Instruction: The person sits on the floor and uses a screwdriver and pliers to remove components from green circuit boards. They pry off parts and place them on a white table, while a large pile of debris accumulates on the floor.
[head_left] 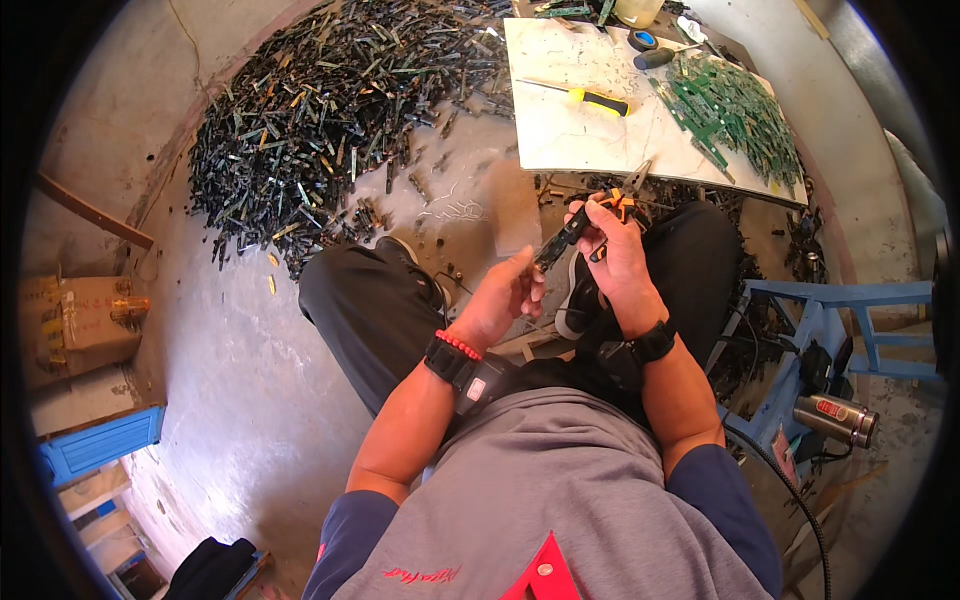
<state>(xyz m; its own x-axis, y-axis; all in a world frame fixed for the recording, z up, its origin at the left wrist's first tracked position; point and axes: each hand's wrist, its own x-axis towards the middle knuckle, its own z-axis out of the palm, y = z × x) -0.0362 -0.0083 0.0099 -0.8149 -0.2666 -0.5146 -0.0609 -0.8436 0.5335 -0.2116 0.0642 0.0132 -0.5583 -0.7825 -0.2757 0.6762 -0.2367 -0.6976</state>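
Note:
Between my two hands is a slim black strip-shaped part (562, 240), tilted, with a greenish board-like end. My left hand (508, 298) is closed, its thumb and fingers pinching the lower end. Closed around the upper end is my right hand (618, 248). Just beyond the right fingers are pliers (632, 190) with orange and black handles, jaws pointing away from me. Whether the right hand also grips them cannot be made out.
A large heap of dark strip parts (310, 120) covers the floor at far left. On a white board (560, 140) lie a yellow-black screwdriver (600, 101) and a pile of green circuit boards (735, 115). At right stand a blue stool frame (840, 295) and a steel flask (838, 420).

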